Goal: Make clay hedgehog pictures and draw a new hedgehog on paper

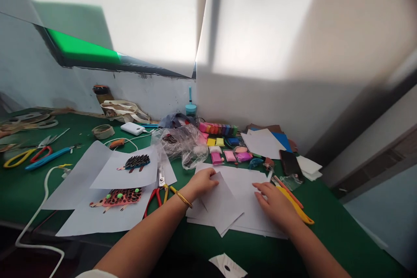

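My left hand [202,183], with a gold bangle at the wrist, pinches the upper corner of a smaller white paper sheet [224,208]. That sheet lies at a slant over a stack of larger white paper [252,217]. Over the stack's right side, my right hand [275,204] has its fingers spread and holds nothing. Beside the right wrist lie a yellow-handled tool [298,204] and an orange pencil [288,192], both partly hidden. Red-and-yellow-handled scissors [161,178] lie left of the stack.
Hedgehog pictures in blue-black [138,163] and pink [122,197] lie on paper at left. Clay packets [230,155] and a plastic bag [184,141] stand behind the stack. Pliers [48,158], a white power bank [133,128] and a dark phone-like object [290,165] are on the green table.
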`<state>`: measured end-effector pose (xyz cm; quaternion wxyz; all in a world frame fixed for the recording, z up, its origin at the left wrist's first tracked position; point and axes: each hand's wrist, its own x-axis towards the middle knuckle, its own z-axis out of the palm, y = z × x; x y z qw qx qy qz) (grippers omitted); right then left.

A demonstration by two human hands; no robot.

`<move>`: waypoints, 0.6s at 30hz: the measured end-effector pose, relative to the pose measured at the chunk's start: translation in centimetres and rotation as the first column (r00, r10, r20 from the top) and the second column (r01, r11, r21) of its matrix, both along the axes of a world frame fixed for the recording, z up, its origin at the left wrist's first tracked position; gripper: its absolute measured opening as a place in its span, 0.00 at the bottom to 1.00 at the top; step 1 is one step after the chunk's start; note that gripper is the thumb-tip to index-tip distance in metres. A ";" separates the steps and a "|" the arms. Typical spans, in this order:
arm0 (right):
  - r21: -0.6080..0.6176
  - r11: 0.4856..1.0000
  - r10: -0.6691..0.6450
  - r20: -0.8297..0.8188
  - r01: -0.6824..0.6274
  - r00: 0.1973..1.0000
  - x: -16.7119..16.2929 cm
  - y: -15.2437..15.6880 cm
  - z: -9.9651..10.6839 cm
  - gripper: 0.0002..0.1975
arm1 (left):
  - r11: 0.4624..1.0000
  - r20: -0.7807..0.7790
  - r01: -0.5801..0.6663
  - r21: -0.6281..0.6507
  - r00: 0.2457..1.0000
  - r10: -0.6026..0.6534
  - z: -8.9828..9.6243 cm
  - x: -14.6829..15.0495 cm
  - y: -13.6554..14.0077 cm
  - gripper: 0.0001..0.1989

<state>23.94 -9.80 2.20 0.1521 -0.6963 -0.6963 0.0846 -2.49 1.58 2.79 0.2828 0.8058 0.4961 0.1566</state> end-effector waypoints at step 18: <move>-0.119 0.979 0.171 0.026 -0.167 0.985 -3.8 0.5 0.3 0.22 | 0.874 -0.188 -0.243 0.420 0.919 0.346 1.9 -4.4 0.5 0.25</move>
